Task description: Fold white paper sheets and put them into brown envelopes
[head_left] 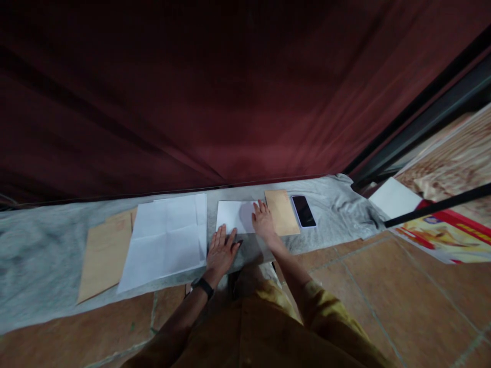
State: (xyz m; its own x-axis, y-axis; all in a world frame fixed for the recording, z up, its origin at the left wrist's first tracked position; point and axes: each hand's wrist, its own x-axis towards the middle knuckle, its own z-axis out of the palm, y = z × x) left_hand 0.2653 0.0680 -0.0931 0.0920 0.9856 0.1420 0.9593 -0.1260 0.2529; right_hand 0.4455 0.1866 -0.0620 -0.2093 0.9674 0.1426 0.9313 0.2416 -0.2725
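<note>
A folded white sheet of paper (238, 210) lies in front of me on the grey cloth. My left hand (221, 251) rests with fingers stretched out at its lower left corner. By that thumb a small dark tip (240, 243) shows; I cannot make out what it is. Flat over the sheet's right end lies my right hand (264, 220), its fingers apart. Just right of this hand is a brown envelope (286, 214). Left of my left hand, larger white sheets (164, 237) with fold creases partly cover more brown envelopes (103, 255).
A phone (304, 211) with a dark screen lies right of the envelope. Grey cloth (42, 255) covers the long narrow surface. Behind it hangs a dark red curtain (245, 117). Black bars (437, 204) and a printed poster (452, 232) stand at right. Tiled floor (368, 276) lies below.
</note>
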